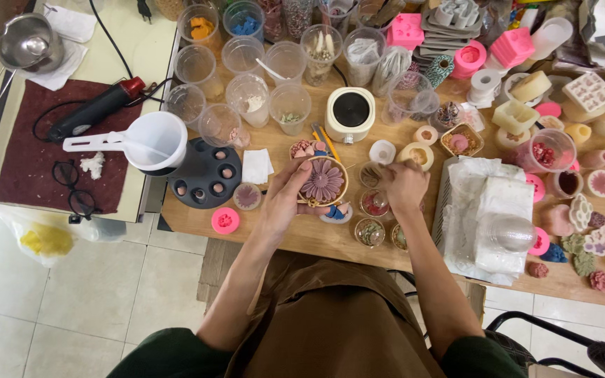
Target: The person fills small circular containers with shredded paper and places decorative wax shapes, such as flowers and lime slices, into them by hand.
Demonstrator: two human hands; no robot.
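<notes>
Left hand (285, 199) fingers curl closed around a round gold-rimmed dish holding a mauve flower-shaped wax piece (322, 180), held just above the wooden table (295, 234). Right hand (406, 185) fingers pinch shut at a small round dish (371, 175); what they grip is hidden. Crowded small dishes (371, 231) below risk being knocked if either hand drops.

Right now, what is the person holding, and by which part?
The left hand grips the round bowl with the mauve flower by its left rim. The right hand reaches among small jars; whether it holds anything cannot be told.
</notes>
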